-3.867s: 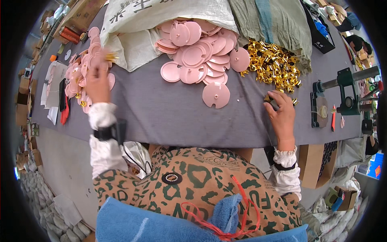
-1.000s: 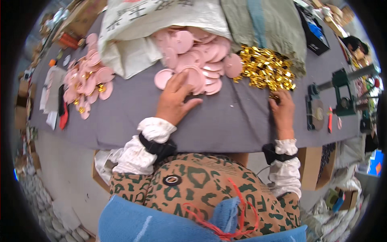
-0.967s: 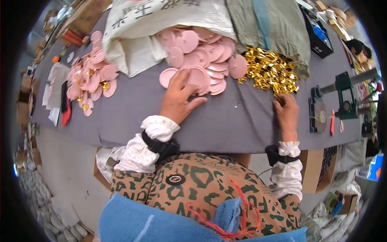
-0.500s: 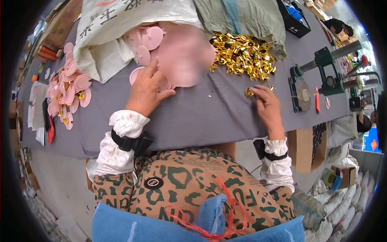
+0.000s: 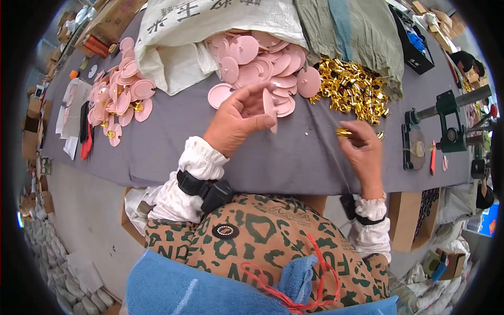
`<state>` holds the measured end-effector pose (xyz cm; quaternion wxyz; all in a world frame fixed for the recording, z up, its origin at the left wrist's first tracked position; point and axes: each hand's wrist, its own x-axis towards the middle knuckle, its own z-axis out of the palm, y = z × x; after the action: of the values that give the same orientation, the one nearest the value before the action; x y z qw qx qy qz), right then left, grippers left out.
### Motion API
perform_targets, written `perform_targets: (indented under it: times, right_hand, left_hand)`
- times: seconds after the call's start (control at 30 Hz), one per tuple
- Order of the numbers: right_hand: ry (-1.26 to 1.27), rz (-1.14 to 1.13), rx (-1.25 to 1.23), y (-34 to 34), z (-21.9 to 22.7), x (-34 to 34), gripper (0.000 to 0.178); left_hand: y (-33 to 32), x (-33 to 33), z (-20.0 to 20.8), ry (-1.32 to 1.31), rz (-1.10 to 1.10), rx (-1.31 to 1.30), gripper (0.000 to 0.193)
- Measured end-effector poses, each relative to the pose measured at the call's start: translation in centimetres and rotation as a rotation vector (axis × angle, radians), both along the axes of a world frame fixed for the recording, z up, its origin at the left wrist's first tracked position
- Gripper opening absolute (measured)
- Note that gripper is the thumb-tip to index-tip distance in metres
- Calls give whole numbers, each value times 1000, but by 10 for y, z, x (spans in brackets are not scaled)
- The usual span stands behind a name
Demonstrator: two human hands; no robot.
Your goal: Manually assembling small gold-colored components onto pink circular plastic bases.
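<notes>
Pink plastic disc (image 5: pixel 270 107) is pinched edge-on by the left hand (image 5: pixel 239 116), at six o'clock of the pile (image 5: pixel 262 65); a gold clip (image 5: pixel 344 132) is gripped by the right hand (image 5: pixel 362 149). Joining is judged next, with alignment needed.

pink discs (image 5: pixel 262 63): pile partly hidden inside white sack (image 5: pixel 210 26)

Matt pink plastic discs (image 5: pixel 262 63), glossy gold metal clips (image 5: pixel 354 89) — grey cloth table cover (image 5: pixel 294 157) (smooth).

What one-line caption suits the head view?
Left hand lifts a pink disc edge-on; right hand pinches a gold piece on the grey table.
</notes>
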<state>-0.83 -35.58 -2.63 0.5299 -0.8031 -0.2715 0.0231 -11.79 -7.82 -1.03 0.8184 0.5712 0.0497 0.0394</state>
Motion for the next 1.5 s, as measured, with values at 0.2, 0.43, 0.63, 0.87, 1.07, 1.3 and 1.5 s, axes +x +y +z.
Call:
perform_targets:
  times: [0.2,0.43,0.63,0.87,1.07,1.3,1.5]
  right_hand:
    - [-85,255,234,62,13,-34,30]
    - [-237,323,91,55,11,-37,29]
    - [-12,303,216,56,5,-37,25]
    - [54,263,97,50,-9,-44,21]
    - [449,222,148,45,-6,-50,53]
    - [-432,-280,-733,-91,-35,54,46]
    - [-331,-331,-650,-120,-56,70,32]
  left_hand:
    - [-20,-2,-13,49,-130,-258,68]
    - [-15,-5,-3,237,-221,-179,62]
    - [-19,-7,-12,272,-244,-207,58]
    - [-31,-6,-20,198,-190,21,62]
    - [-4,-21,-12,168,-211,134,68]
    - [191,-83,30,61,741,994,63]
    - [224,-74,40,167,831,1404,69]
